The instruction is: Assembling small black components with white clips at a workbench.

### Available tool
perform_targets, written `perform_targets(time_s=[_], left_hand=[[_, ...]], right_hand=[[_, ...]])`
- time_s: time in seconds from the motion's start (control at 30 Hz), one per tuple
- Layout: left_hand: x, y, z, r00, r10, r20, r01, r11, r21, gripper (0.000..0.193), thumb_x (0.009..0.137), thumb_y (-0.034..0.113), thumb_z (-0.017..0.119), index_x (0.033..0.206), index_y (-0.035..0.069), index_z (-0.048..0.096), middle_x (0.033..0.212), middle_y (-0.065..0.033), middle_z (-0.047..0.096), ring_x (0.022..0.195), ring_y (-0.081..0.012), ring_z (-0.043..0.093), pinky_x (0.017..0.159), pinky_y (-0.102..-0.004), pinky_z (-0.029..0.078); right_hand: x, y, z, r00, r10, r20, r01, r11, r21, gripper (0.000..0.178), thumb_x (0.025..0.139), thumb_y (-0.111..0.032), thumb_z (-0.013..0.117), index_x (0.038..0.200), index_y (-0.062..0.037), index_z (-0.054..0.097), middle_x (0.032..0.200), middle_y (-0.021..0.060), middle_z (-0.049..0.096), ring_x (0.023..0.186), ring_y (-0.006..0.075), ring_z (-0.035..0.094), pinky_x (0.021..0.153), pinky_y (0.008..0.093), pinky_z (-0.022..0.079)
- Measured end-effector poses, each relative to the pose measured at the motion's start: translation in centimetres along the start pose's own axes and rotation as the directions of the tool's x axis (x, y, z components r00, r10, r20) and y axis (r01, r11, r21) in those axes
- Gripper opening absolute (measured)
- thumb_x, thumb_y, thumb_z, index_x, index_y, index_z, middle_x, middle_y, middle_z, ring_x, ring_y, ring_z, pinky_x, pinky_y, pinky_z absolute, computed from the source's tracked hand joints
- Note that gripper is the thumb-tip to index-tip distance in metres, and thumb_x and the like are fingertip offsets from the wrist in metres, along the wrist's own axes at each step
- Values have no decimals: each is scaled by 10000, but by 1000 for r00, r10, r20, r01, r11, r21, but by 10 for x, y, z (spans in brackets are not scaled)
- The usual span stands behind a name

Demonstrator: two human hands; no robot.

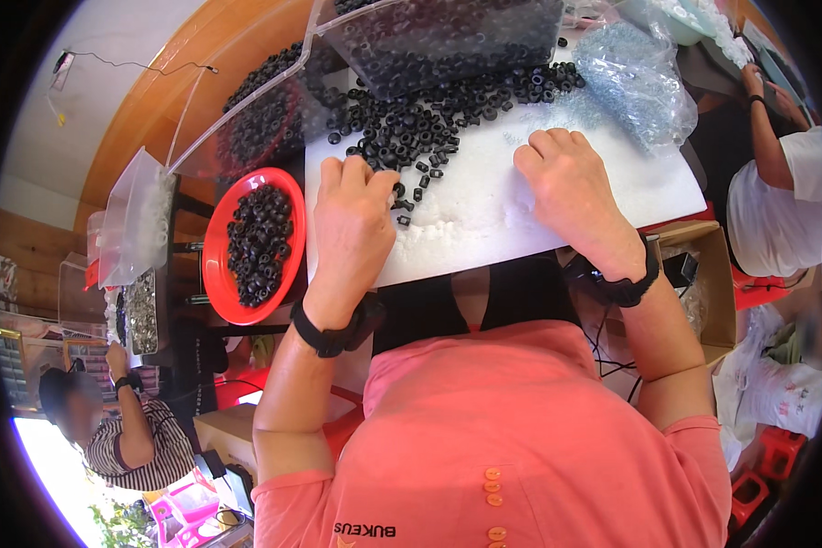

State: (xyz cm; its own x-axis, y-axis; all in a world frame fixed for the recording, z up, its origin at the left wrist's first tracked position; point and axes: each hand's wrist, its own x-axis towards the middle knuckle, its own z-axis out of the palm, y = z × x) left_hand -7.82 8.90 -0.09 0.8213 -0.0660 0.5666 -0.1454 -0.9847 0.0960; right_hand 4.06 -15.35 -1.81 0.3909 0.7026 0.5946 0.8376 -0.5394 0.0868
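Observation:
A pile of small black ring-like beads point(409, 135) spreads over a white board point(644, 187) in front of me. At the pile's near left edge, my left hand point(354, 215) is closed, its fingers bent down among the beads. A few loose beads point(404, 219) lie against its thumb side. What its fingertips hold, if anything, is hidden. Over the right part of the board my right hand point(571, 192) is also closed, knuckles up and fingertips curled out of sight. Small white bits point(438, 230) are scattered between the hands.
A red oval plate point(212, 247) of black beads stands left of the board. Behind the pile is a clear bin point(447, 46) of black pieces. A clear bag point(635, 87) of pale blue beads lies at the back right. A cardboard box point(717, 310) sits by my right arm; other people work on both sides.

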Motion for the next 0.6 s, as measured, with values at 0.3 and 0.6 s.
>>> perform_targets(time_s=[0.3, 0.6], left_hand=[[16, -2, -5, 979, 200, 36, -202, 978, 58, 69, 742, 20, 665, 811, 19, 672, 863, -113, 544, 892, -306, 515, 736, -418, 452], [31, -3, -7, 972, 220, 78, -219, 975, -28, 87, 691, 33, 683, 760, 17, 633, 842, -128, 551, 870, -325, 518, 724, -430, 463]], right_hand=[[-8, -10, -7, 979, 180, -96, -121, 893, 434, 144, 776, 19, 682, 885, -37, 607, 831, 113, 620, 816, 314, 621, 720, 407, 487], [-14, -22, 5, 940, 308, -144, -143, 743, 654, 131, 806, 47, 701, 901, -14, 636, 802, 102, 598, 736, 269, 599, 653, 356, 468]])
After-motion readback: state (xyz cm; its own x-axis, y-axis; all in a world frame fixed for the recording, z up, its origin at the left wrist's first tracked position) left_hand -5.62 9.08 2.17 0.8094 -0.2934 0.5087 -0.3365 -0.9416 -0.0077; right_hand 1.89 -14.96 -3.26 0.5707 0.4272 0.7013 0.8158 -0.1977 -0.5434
